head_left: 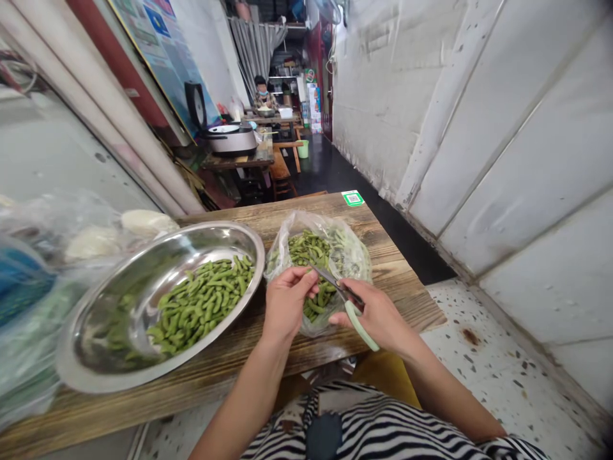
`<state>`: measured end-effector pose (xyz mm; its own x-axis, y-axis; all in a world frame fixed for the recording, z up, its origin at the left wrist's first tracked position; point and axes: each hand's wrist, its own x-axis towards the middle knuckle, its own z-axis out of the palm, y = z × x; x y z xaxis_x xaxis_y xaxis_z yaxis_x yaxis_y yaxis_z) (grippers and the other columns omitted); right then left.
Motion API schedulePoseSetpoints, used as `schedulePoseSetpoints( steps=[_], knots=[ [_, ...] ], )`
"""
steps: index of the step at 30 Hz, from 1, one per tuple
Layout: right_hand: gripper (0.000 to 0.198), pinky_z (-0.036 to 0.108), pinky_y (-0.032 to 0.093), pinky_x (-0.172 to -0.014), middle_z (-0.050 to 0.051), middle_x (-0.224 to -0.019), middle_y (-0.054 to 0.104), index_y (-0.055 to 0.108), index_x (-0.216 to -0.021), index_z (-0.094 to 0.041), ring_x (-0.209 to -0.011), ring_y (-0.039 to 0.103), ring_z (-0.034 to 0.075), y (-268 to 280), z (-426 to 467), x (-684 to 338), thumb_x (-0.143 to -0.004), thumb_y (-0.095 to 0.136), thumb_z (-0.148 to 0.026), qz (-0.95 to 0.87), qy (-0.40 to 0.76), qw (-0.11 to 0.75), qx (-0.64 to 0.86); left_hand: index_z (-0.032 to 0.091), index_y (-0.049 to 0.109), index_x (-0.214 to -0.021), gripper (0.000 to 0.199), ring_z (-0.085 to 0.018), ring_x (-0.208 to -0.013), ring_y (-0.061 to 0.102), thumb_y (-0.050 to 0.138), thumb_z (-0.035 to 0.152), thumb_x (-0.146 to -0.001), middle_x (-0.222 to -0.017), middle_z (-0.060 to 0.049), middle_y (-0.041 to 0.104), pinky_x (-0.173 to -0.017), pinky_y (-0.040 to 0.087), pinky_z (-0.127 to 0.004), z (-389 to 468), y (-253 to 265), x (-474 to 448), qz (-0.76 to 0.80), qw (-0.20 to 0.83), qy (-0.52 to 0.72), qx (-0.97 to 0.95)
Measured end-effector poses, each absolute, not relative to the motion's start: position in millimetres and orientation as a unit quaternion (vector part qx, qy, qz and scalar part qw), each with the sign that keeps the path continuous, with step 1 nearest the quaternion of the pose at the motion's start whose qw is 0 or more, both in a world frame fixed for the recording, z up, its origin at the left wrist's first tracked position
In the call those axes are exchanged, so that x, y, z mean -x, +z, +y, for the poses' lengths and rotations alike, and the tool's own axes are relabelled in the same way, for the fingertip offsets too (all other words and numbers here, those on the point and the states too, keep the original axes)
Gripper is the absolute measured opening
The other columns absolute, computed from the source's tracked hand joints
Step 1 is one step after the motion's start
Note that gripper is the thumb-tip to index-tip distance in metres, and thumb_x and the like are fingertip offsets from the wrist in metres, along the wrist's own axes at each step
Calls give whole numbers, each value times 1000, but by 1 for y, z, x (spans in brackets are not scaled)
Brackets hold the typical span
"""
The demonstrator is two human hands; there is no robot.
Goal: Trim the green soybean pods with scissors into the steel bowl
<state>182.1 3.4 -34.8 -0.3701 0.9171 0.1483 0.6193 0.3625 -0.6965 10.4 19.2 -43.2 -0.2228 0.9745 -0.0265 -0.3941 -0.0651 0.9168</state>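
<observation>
My right hand (371, 313) grips a pair of scissors (355, 319) with pale green handles. Their dark blades reach left to the fingertips of my left hand (288, 297), which is closed in a pinch. What it pinches is mostly hidden by the fingers; it looks like a green soybean pod. Both hands are above the near side of a clear plastic bag (352, 246), its mouth spread wide. Green soybean pods (309, 246) fill the bag. To the left, a large steel basin (143, 255) holds a heap of pods (205, 303) on its right side.
The wooden table (397, 271) ends at the right, beside a speckled floor (507, 370). Plastic bags (43, 306) crowd the basin's left. A green QR-code card (353, 198) lies at the far corner. Beyond are a rice cooker (233, 139) and a seated person (265, 96).
</observation>
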Motion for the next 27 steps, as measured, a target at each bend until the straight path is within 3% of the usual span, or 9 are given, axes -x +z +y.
schedulePoseSetpoints(
  steps=[7, 10, 12, 15, 18, 20, 22, 24, 27],
  knots=[
    [38, 20, 37, -59, -2, -71, 57, 65, -92, -16, -62, 47, 11, -34, 2, -185, -79, 63, -52, -777, 331, 259, 469, 14, 64, -64, 23, -7, -48, 50, 78, 31, -60, -53, 2, 59, -47, 37, -18, 18, -51, -7, 472, 533, 592, -378],
    [36, 19, 35, -56, -3, -65, 55, 65, -81, -16, -59, 46, 11, -41, 4, -189, -80, 61, -52, -775, 334, 241, 480, 14, 67, -70, 23, -9, -48, 49, 76, 34, -64, -53, 2, 59, -49, 38, -21, 19, -62, 0, 525, 484, 566, -412],
    [36, 19, 34, -55, -3, -63, 56, 64, -78, -17, -59, 48, 11, -46, 6, -192, -81, 60, -53, -778, 321, 227, 491, 16, 69, -77, 22, -12, -52, 52, 72, 36, -68, -58, 0, 61, -53, 41, -23, 19, -66, 14, 573, 400, 560, -445],
    [37, 21, 33, -55, -1, -62, 58, 65, -80, -18, -58, 50, 13, -49, 8, -196, -83, 56, -53, -778, 279, 212, 521, 19, 71, -90, 22, -18, -70, 60, 65, 33, -75, -77, -4, 68, -73, 46, -32, 15, -58, 47, 646, 183, 566, -478],
    [37, 22, 34, -55, 1, -65, 61, 66, -88, -19, -59, 53, 15, -48, 10, -199, -84, 53, -54, -771, 243, 214, 549, 17, 65, -113, 39, -31, -109, 53, 63, 25, -74, -115, -13, 62, -97, 34, -45, 9, -40, 76, 709, -62, 510, -482],
    [39, 23, 34, -56, 1, -67, 63, 66, -96, -20, -60, 55, 16, -47, 12, -200, -84, 53, -54, -765, 237, 215, 560, 14, 59, -121, 50, -38, -122, 40, 65, 25, -72, -130, -17, 52, -101, 24, -53, 7, -33, 76, 728, -136, 466, -485],
    [41, 23, 36, -58, 2, -71, 64, 64, -103, -20, -63, 57, 17, -45, 12, -200, -84, 53, -54, -764, 236, 210, 563, 16, 65, -110, 38, -37, -115, 46, 65, 28, -74, -119, -16, 59, -99, 23, -53, 6, -36, 61, 705, -93, 447, -543],
    [42, 24, 37, -60, 3, -76, 66, 62, -106, -20, -67, 59, 18, -43, 11, -199, -84, 53, -54, -770, 234, 201, 559, 21, 71, -84, 16, -31, -93, 57, 67, 33, -74, -90, -8, 68, -97, 24, -50, 8, -49, 36, 644, 23, 427, -634],
    [41, 24, 37, -61, 4, -79, 67, 62, -104, -19, -70, 60, 19, -41, 7, -200, -84, 53, -54, -781, 232, 186, 549, 21, 70, -69, 13, -30, -81, 57, 71, 34, -70, -73, -7, 66, -89, 27, -47, 13, -70, 4, 606, 94, 374, -696]
  ],
)
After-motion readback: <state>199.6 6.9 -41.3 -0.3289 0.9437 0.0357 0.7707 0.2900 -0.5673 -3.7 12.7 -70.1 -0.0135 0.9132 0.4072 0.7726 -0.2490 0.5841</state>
